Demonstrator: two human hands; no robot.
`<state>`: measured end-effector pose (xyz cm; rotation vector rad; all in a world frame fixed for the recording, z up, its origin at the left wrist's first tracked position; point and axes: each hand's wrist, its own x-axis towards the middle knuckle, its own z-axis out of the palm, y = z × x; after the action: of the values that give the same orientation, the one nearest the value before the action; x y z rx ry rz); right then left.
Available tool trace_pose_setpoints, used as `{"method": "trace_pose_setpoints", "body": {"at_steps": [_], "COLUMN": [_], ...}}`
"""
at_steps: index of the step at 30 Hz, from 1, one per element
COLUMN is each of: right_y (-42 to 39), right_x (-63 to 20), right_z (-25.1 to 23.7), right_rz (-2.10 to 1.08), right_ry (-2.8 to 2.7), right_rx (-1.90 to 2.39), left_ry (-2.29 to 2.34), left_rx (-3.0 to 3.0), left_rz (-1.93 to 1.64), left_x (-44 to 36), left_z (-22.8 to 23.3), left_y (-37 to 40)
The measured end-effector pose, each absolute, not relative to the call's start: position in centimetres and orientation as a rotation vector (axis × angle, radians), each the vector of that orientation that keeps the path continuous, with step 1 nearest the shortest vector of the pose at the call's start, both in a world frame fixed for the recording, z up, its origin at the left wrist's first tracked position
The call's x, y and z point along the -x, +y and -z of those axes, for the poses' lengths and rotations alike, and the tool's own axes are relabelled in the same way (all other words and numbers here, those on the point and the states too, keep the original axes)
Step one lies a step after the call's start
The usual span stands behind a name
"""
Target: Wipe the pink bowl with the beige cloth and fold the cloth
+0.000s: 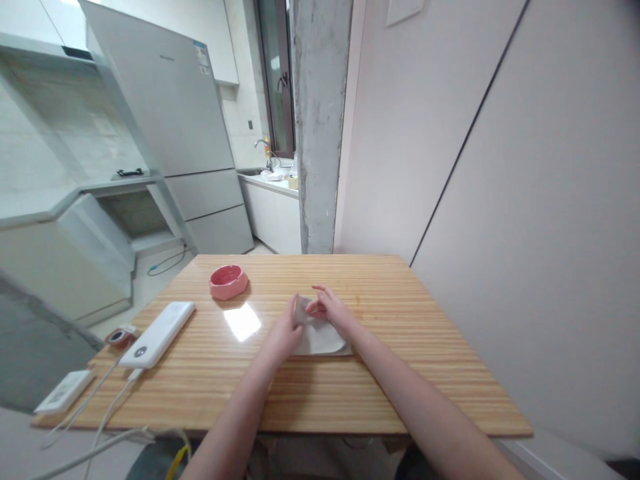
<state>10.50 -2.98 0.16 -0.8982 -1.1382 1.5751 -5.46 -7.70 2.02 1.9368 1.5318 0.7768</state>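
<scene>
Off-white with greyer margins, lying on the wood-grained worktop as a small folded cloth, or possibly as soft paper, being too plain for certainty. Sitting straight ahead of the body and a little right of the worktop's middle, between the left hand and the right hand. Running along its near edge from left to right, roughly parallel to the worktop's front edge. Hiding its true long axis behind the fingers and the turned-up part, so giving only that near edge as a sure direction. Standing up at the far left corner as a greyish flap, tilting above the flatter white layer. Gripping that flap by its left side with the left hand, pinching between a thumb on the near face and fingers mostly hidden behind. Holding the right hand over the far right part, bending its fingers leftward and raising the forefinger clear of the others. Placing its lower fingertips just beside the flap's inner face, perhaps touching, perhaps not; showing no certain grip there. Lying nearest the left hand at the flap, nearest the right at the flat layer's right side. Leaving a pink ashtray and a white power bank well apart, beyond the left hand.
</scene>
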Motion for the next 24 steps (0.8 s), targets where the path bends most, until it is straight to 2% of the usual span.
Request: {"method": "trace_pose_setpoints", "body": {"at_steps": [5,10,14,19,24], "right_y": [-0.7,0.4,0.2,0.1,0.3], "right_x": [-12.3,-12.7,-12.5,-12.8,-12.9], "right_z": [0.3,1.2,1.4,1.3,1.3], "right_rz": [-1.28,-1.268,-1.262,-1.255,-1.267], "right_ry": [-1.016,-1.059,-1.114,-1.159,-1.173], "right_rx": [1.187,1.261,1.231,1.216,1.221], "left_ry": [1.981,2.528,2.692,2.452,2.409], "left_rx": [-1.875,-1.819,-1.926,-1.834,-1.817], "left_rz": [-0.69,-0.247,-0.185,-0.179,-0.108], "left_x": [16.2,25.1,23.0,16.9,15.9], "left_z": [-4.4,-5.2,-4.4,-2.7,-2.5], "left_y": [-7.8,-8.5,-8.4,-7.2,-7.2]}}
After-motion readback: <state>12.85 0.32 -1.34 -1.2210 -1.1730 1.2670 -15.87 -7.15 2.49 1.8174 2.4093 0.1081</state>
